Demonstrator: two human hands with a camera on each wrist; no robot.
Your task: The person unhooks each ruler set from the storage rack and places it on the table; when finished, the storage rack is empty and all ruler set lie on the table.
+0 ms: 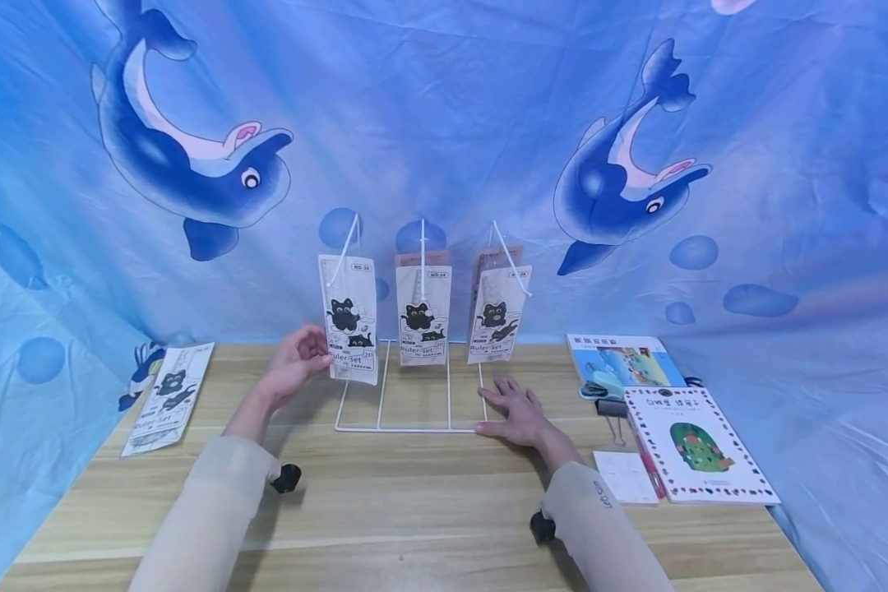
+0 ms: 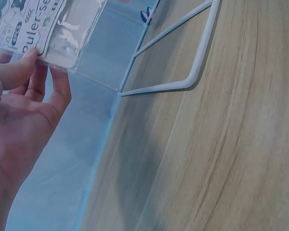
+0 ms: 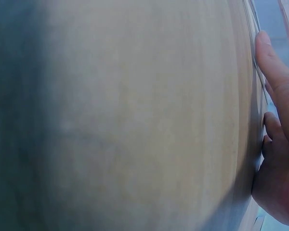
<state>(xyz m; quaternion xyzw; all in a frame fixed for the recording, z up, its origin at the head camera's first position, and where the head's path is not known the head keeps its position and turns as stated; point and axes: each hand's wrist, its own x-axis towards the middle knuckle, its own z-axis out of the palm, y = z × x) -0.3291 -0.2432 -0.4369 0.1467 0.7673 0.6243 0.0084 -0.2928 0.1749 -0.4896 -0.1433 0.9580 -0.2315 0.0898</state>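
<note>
A white wire display rack [image 1: 407,429] stands on the table, its three hooks holding ruler set packets printed with black cats. My left hand [image 1: 298,359] pinches the lower edge of the left ruler set packet [image 1: 351,316], thumb in front and fingers behind, as the left wrist view shows. That packet hangs from the left hook [image 1: 344,247]. Beside it hang the middle packet [image 1: 423,316] and the right packet [image 1: 499,316], each with a pinkish one behind. My right hand [image 1: 516,413] rests at the base's right front corner, fingers spread, thumb at the wire.
Another ruler set packet [image 1: 168,399] lies at the table's left edge. To the right are a picture book [image 1: 699,448], a blue-covered book [image 1: 625,362], a black binder clip [image 1: 610,408], a white note pad [image 1: 625,477] and a red pen [image 1: 651,469]. A blue dolphin curtain [image 1: 429,123] hangs behind.
</note>
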